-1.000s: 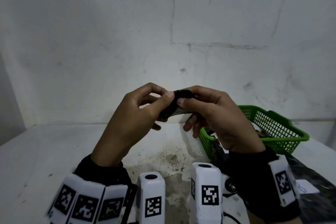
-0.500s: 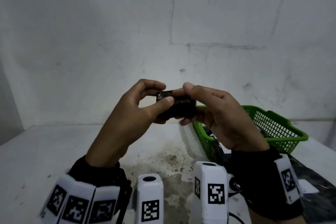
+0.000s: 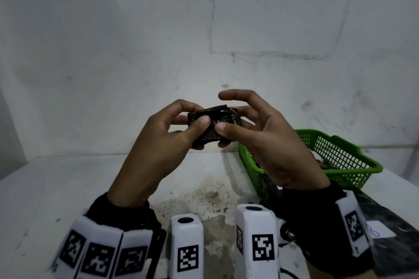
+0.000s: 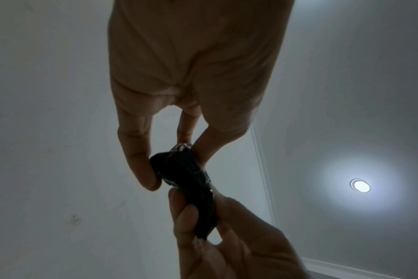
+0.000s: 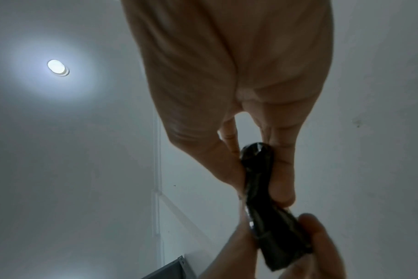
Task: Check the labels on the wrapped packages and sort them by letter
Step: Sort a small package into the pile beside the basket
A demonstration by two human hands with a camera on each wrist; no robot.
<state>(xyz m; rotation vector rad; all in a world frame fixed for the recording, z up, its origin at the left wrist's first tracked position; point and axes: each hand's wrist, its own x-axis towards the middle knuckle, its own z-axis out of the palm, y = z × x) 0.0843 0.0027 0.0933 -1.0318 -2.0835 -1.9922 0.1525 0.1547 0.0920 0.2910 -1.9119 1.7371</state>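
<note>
Two hands hold one black wrapped package (image 3: 212,123) up in the air above the white surface (image 3: 68,188), in front of the wall; the left hand (image 3: 163,140) pinches its left end between thumb and curled fingers, the right hand (image 3: 267,138) pinches the right end with thumb and lower fingers, its index finger lifted clear. Its long axis runs roughly left to right between the hands, a broad glossy face turned toward the head camera; no label letter can be read. At right a green mesh basket (image 3: 340,156) stands on the surface, with dark things inside that are mostly hidden.
</note>
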